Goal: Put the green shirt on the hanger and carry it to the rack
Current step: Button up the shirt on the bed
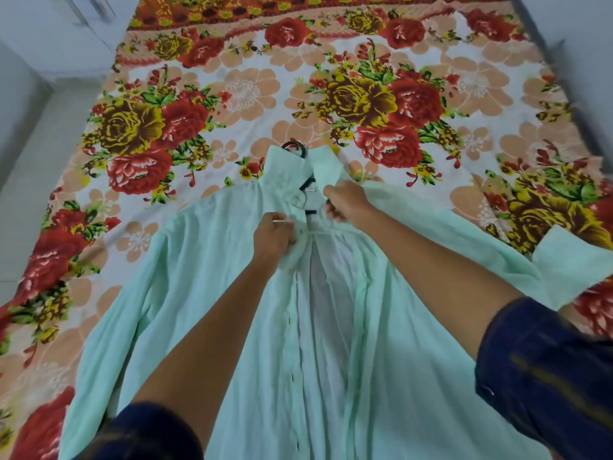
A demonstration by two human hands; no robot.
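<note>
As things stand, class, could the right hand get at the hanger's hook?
Probably yes. The hook pokes out past the collar onto the bedsheet, with nothing over it. The right hand pinches the shirt front just below the collar, so it would have to let go first.

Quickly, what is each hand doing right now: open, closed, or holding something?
Left hand: closed, pinching the left front edge of the green shirt.
Right hand: closed, gripping the shirt's right front edge near the collar.

A bed (pixel 497 104) is covered w/ a floral sheet (pixel 232 94), red & yellow roses. Pale floor (pixel 30 167) is seen at left, white cupboard doors (pixel 66 14) top left.
</note>
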